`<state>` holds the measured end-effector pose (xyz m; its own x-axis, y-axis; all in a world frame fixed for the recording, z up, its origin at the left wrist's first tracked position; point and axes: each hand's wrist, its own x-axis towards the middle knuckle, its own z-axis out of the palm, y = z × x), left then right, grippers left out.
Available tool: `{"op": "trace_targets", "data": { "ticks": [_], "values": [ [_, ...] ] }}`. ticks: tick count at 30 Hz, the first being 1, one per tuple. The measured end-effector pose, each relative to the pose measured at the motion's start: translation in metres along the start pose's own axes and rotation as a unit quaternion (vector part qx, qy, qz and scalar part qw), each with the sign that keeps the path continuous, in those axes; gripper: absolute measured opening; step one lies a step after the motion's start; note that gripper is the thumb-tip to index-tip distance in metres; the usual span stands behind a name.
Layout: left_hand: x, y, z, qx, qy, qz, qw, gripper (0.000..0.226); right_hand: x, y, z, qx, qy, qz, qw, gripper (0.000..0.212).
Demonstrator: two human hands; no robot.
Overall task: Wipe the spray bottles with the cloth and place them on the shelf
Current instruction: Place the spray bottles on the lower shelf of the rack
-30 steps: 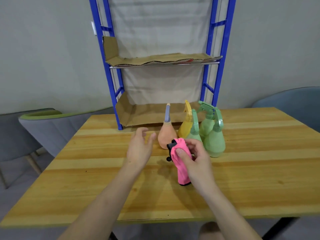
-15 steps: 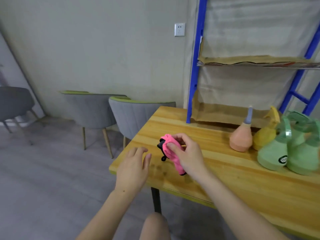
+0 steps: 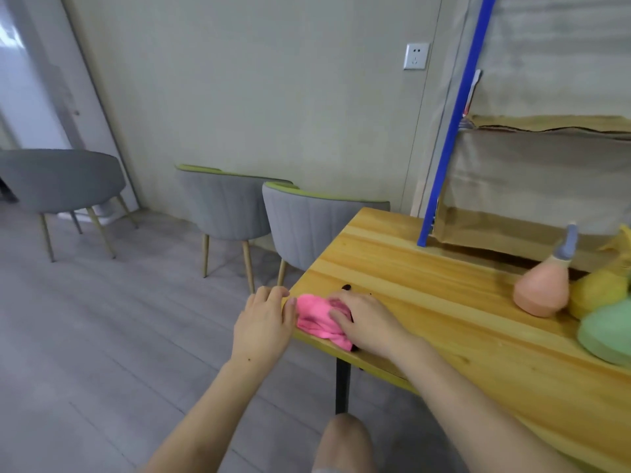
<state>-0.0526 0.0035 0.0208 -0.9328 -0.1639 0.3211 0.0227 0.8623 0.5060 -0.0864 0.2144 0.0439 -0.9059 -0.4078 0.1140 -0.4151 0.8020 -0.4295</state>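
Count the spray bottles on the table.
3: an orange bottle before the shelf, a yellow bottle right of it, a green bottle nearer, cut by the picture's edge. More may sit beyond it.

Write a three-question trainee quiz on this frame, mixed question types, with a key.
1. True or false: the pink cloth lies on the floor.
2. Which bottle stands nearest the pink cloth? A orange bottle; B yellow bottle; C green bottle.
3. Short answer: which hand lies on top of the pink cloth?

Key
1. False: it lies on the near corner of the table.
2. A.
3. The right hand.
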Motion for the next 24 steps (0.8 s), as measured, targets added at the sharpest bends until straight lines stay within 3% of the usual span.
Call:
{"op": "trace_targets", "data": {
  "ticks": [5, 8, 18, 24],
  "values": [
    [-0.001, 0.003, 0.003, 0.004, -0.013, 0.001, 1.0, 0.033, -0.013, 0.01, -0.002, -0.02, -0.087, -0.025, 0.996, 0.054],
    [0.0, 0.007, 0.002, 0.018, -0.016, 0.006, 1.0, 0.034, -0.012, 0.009, 0.004, -0.041, -0.093, -0.017, 0.995, 0.055],
    [0.002, 0.019, -0.004, 0.01, -0.013, 0.032, 0.999, 0.039, -0.025, 0.011, 0.005, -0.019, 0.024, 0.017, 0.999, 0.053],
    [0.0, 0.087, 0.01, -0.046, -0.027, 0.094, 0.994, 0.041, -0.087, 0.044, -0.046, -0.127, 0.142, 0.062, 0.98, 0.041]
  ]
}}
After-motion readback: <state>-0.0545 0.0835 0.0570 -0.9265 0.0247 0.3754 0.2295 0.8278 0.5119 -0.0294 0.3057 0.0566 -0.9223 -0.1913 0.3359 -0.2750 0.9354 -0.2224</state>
